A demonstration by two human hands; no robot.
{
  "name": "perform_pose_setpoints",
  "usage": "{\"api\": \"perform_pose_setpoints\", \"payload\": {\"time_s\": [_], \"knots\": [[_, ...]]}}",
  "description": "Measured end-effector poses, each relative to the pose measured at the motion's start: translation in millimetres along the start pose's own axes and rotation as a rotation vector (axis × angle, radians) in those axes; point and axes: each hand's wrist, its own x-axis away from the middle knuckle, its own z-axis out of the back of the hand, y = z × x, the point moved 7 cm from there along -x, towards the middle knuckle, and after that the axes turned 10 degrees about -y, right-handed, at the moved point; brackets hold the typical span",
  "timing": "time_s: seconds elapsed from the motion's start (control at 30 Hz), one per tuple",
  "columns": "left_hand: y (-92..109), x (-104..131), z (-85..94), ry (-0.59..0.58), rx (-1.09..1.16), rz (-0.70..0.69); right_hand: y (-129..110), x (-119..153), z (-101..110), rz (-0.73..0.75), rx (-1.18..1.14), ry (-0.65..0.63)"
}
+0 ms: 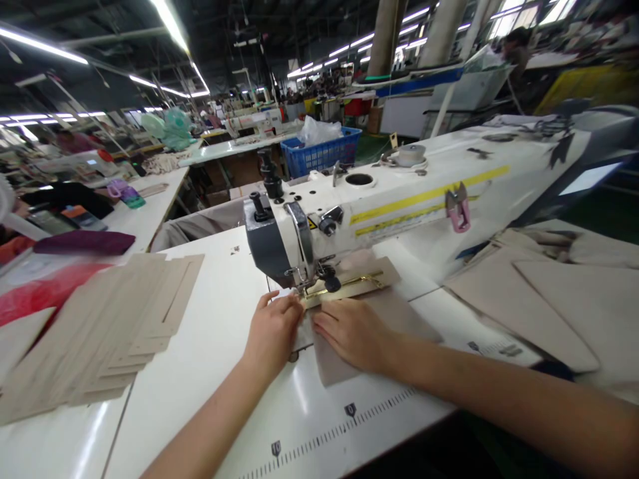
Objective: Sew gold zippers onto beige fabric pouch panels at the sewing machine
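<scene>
A beige fabric piece (339,362) lies under the presser foot of a white sewing machine (389,199). On a pale strip (392,269) above it runs a gold-toothed zipper (357,281). Just left of the presser foot (305,287), my left hand (273,327) has its fingers curled together at the end of the strip; what the fingertips pinch is hidden. My right hand (357,332) rests palm down on the fabric, fingers lying on it just below the zipper. Both hands are close to the needle area.
Overlapping beige panels (100,326) lie at left, beside red plastic (50,286) and dark purple cloth (84,243). More beige fabric pieces (524,293) are piled at right. Pink-handled thread snips (458,209) hang on the machine arm. Behind stands a blue basket (319,150).
</scene>
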Motion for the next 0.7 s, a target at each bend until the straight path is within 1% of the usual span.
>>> {"api": "perform_pose_setpoints", "payload": {"time_s": [0.07,0.13,0.23,0.33,0.47,0.6,0.7], "knots": [[5,4,-3.4,0.006,-0.062,-0.037,-2,1,7,0.078,0.068,0.111],[7,7,-6.7,0.006,-0.113,-0.049,6,-2,6,0.061,0.049,0.158],[7,8,-9.5,0.019,-0.133,-0.041,18,-10,-11,0.009,-0.07,0.1],[6,8,-9.3,0.052,-0.106,-0.029,21,-15,-24,0.01,-0.127,0.056],[8,7,-6.9,0.083,-0.076,-0.038,20,-13,-23,0.016,-0.177,0.077],[9,6,-4.3,0.101,-0.07,-0.048,22,-11,-21,-0.013,-0.21,0.1],[9,6,-5.1,0.096,-0.061,-0.054,22,-13,-24,-0.011,-0.178,0.051]]}}
